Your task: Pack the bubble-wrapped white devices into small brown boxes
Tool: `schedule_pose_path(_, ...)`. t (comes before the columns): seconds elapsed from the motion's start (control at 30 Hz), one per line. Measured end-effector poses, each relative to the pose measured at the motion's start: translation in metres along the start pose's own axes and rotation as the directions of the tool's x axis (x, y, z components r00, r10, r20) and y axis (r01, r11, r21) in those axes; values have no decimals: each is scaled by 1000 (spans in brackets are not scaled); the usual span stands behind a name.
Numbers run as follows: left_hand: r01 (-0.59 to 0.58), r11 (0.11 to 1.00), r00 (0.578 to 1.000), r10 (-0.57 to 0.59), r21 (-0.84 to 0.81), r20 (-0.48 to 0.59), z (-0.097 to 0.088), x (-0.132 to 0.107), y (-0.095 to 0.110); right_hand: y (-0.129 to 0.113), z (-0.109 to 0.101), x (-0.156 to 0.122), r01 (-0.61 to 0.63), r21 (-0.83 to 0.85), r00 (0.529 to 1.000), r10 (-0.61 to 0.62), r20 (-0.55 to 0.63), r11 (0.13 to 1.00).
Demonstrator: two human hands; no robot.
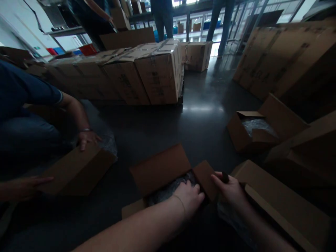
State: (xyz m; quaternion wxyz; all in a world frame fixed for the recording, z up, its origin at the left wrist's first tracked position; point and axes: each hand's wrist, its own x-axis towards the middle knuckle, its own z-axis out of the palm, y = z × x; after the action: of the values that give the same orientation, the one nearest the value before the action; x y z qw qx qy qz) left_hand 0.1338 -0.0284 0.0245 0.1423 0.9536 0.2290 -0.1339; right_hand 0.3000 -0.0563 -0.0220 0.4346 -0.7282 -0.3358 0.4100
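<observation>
An open cardboard box (160, 169) lies on the dark floor in front of me, with shiny plastic wrap (168, 189) showing inside. My left hand (189, 197) reaches into the box, its fingers curled down on the plastic. My right hand (231, 189) grips the box's right flap (207, 178), thumb on top, with a small dark object pinched at its fingertips.
A seated person in blue at the left has hands (88, 138) on another flat carton (76, 171). Taped cartons (154, 70) are stacked behind. An open box (252, 129) and more cardboard (286, 210) lie at the right. Other people's legs (162, 17) stand far back.
</observation>
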Motion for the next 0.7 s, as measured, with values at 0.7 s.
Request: schedule_pose_path(0.7, 167, 980, 978, -179, -105, -111, 4, 4, -70, -52, 66, 87, 401, -317, 907, -325, 267, 859)
